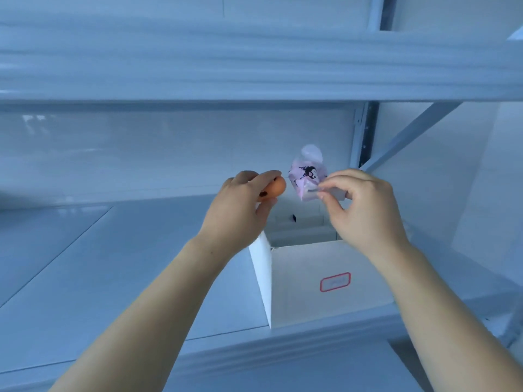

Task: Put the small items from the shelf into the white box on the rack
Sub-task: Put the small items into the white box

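Note:
The white box (325, 281) stands open on the rack shelf (119, 267), with a red-framed label on its front wall. Above its left side, my left hand (240, 210) is closed around a small orange egg-shaped item (80, 188) that has dark spots. My right hand (365, 210) hovers over the box opening and pinches a pink packet (307, 176) with a black cartoon print and a clear top. A small grey-white piece is also between those fingers. The inside of the box is mostly hidden by my hands.
A shelf board (254, 63) runs overhead across the view. A metal upright (363, 137) and a diagonal brace (410, 134) stand behind the box on the right. A small black fleck (294, 218) shows at the back of the box.

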`<state>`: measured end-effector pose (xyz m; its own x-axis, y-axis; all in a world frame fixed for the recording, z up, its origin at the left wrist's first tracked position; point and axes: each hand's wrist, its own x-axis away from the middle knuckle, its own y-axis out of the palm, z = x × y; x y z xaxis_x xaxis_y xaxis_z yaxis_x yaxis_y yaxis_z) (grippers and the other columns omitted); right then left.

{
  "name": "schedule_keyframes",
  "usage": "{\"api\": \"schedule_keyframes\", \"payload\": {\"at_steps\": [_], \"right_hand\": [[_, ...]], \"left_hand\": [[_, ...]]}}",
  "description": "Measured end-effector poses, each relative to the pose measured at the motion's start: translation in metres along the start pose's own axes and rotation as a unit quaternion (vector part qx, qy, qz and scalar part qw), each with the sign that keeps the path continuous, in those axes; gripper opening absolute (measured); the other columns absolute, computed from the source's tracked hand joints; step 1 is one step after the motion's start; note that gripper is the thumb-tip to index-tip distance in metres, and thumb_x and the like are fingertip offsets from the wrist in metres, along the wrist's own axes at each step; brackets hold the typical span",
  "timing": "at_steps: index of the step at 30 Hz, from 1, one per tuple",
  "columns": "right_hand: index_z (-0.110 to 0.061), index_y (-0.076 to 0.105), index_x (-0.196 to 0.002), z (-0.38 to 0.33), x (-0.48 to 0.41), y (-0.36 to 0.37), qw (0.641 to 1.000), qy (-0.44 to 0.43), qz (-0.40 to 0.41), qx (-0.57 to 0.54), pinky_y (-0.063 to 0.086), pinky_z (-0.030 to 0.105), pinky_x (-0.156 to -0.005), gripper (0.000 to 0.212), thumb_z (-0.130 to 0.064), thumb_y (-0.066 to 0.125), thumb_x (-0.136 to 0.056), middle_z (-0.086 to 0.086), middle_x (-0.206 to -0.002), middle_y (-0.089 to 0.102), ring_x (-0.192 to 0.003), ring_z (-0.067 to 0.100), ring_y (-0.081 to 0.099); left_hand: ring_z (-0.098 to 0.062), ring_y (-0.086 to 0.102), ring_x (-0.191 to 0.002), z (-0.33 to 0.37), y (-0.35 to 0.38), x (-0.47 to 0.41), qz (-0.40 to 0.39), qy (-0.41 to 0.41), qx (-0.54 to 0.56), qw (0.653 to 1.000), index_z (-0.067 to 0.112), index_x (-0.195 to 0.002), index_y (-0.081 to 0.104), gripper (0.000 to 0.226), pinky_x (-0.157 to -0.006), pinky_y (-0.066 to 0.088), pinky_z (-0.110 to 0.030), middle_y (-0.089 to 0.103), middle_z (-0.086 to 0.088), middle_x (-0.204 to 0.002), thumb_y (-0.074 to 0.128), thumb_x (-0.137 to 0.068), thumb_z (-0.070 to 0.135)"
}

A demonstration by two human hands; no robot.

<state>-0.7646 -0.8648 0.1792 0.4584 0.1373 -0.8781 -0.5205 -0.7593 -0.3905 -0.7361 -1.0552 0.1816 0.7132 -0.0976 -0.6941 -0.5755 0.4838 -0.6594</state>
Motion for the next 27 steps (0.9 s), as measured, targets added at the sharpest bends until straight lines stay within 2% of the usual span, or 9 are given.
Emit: {"api": "schedule_keyframes", "payload": {"at_steps": [5,8,13,16,18,20,23,27], "right_hand": [[-0.015,0.073,-0.079,0.04,-0.001,-0.014,0.999,0.004,-0.052,-0.012,0.047,0.026,-0.064,0.009,-0.008,0.073,-0.074,0.003,-0.083,0.071,-0.072,0.016,0.061],[-0.015,0.073,-0.079,0.059,-0.002,-0.017,0.996,0.004,-0.083,-0.027,0.049,0.03,-0.064,0.008,-0.009,0.072,-0.075,0.003,-0.084,0.071,-0.077,0.019,0.063],[-0.017,0.074,-0.076,0.074,-0.003,-0.012,0.989,0.004,-0.121,-0.08,0.04,0.02,-0.061,0.008,-0.01,0.073,-0.073,-0.002,-0.084,0.071,-0.069,0.006,0.054],[-0.018,0.074,-0.075,0.077,-0.003,-0.01,0.986,0.012,-0.141,-0.085,0.036,0.014,-0.057,0.01,-0.009,0.072,-0.072,-0.004,-0.083,0.071,-0.07,0.009,0.058],[-0.018,0.074,-0.078,0.077,-0.004,-0.01,0.985,0.022,-0.149,-0.082,0.041,0.02,-0.061,0.012,-0.008,0.071,-0.072,-0.002,-0.087,0.071,-0.078,0.015,0.062],[-0.017,0.074,-0.085,0.076,-0.003,-0.01,0.984,0.033,-0.163,-0.068,0.045,0.025,-0.072,0.016,-0.009,0.071,-0.072,0.002,-0.098,0.07,-0.09,0.019,0.063],[-0.018,0.072,-0.097,0.076,-0.001,-0.011,0.98,0.059,-0.18,-0.064,0.038,0.014,-0.082,0.024,-0.018,0.075,-0.073,0.0,-0.116,0.065,-0.104,0.013,0.059],[-0.017,0.074,-0.089,0.072,0.003,-0.016,0.984,0.053,-0.153,-0.077,0.038,0.006,-0.072,0.018,-0.02,0.077,-0.072,-0.002,-0.103,0.069,-0.082,0.007,0.057]], "left_hand": [[-0.031,0.052,-0.09,0.031,0.031,-0.015,-0.068,-0.038,-0.045,0.996,0.028,-0.112,0.054,0.027,-0.07,0.043,-0.032,0.057,-0.008,-0.096,0.051,-0.088,0.017],[-0.029,0.052,-0.085,0.04,0.045,-0.009,-0.059,-0.082,-0.071,0.992,0.028,-0.106,0.055,0.022,-0.064,0.041,-0.032,0.055,-0.006,-0.091,0.05,-0.088,0.017],[-0.025,0.049,-0.087,0.037,0.05,-0.008,-0.038,-0.137,-0.085,0.986,0.035,-0.118,0.05,0.032,-0.064,0.031,-0.027,0.05,0.001,-0.096,0.05,-0.09,0.022],[-0.025,0.049,-0.09,0.039,0.051,-0.008,-0.041,-0.137,-0.088,0.986,0.036,-0.12,0.049,0.034,-0.066,0.032,-0.027,0.052,0.0,-0.101,0.049,-0.09,0.021],[-0.025,0.049,-0.092,0.04,0.051,-0.009,-0.045,-0.137,-0.087,0.986,0.035,-0.121,0.049,0.034,-0.068,0.034,-0.028,0.054,-0.001,-0.105,0.049,-0.09,0.02],[-0.026,0.05,-0.093,0.04,0.049,-0.009,-0.056,-0.137,-0.082,0.986,0.035,-0.121,0.049,0.034,-0.07,0.036,-0.028,0.055,-0.001,-0.108,0.05,-0.09,0.02],[-0.025,0.05,-0.096,0.041,0.047,-0.007,-0.062,-0.133,-0.072,0.987,0.035,-0.121,0.049,0.035,-0.071,0.036,-0.027,0.056,-0.001,-0.11,0.05,-0.09,0.019],[-0.026,0.05,-0.098,0.044,0.043,-0.007,-0.087,-0.121,-0.085,0.985,0.034,-0.122,0.049,0.035,-0.074,0.038,-0.028,0.056,-0.002,-0.112,0.05,-0.09,0.021]]}}
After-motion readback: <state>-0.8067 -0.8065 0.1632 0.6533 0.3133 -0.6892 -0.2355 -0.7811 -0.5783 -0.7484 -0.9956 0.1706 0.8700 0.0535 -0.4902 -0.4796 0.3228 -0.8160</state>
